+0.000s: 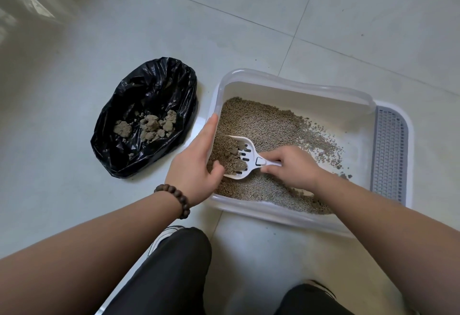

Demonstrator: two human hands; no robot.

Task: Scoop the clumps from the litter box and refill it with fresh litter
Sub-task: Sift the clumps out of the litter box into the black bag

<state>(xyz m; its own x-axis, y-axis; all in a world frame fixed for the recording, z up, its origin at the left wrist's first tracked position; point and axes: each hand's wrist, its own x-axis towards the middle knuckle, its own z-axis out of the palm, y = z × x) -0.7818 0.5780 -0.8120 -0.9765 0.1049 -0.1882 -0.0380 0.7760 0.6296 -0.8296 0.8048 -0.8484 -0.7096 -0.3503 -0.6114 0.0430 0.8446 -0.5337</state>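
Observation:
A white litter box [293, 83] with a clear rim sits on the floor, half filled with tan litter [261, 120]. My right hand [291, 165] holds the handle of a white slotted scoop [245, 157], which is loaded with litter and clumps at the box's left side. My left hand [196, 162] grips the box's left wall, thumb inside. To the left lies an open black rubbish bag [154, 90] with several grey clumps [149, 125] in it.
A grey grated step [389, 152] forms the box's right end. Pale floor tiles [124, 28] surround everything. My knees in dark trousers [179, 265] are at the bottom, close to the box's near wall. A beaded bracelet [176, 197] is on my left wrist.

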